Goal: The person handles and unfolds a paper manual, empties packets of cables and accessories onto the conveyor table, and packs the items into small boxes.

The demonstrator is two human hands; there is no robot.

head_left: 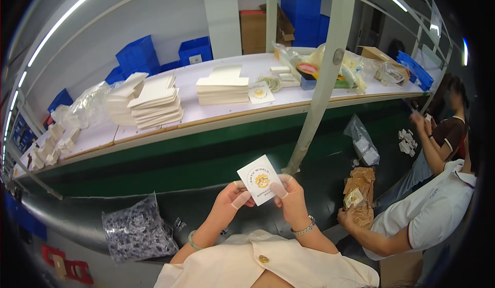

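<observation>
Between my two hands is a white printed card (254, 178) with a yellow round emblem, tilted, its printed face toward me. My left hand (230, 203) grips its lower left edge with closed fingers. At the lower right, my right hand (294, 199) pinches it, the thumb lying across the printed front. Pale finger covers sit on some of my fingers. The card is held above the dark conveyor belt (206, 185). Whether it is a single card or a thin stack or sleeve, I cannot tell.
Stacks of white cards (223, 89) stand on the long white shelf (191, 113) beyond the belt. A clear bag of small dark packets (139, 229) lies left. A post (322, 82) rises ahead. At right, a co-worker's hand (350, 218) touches brown paper (361, 185).
</observation>
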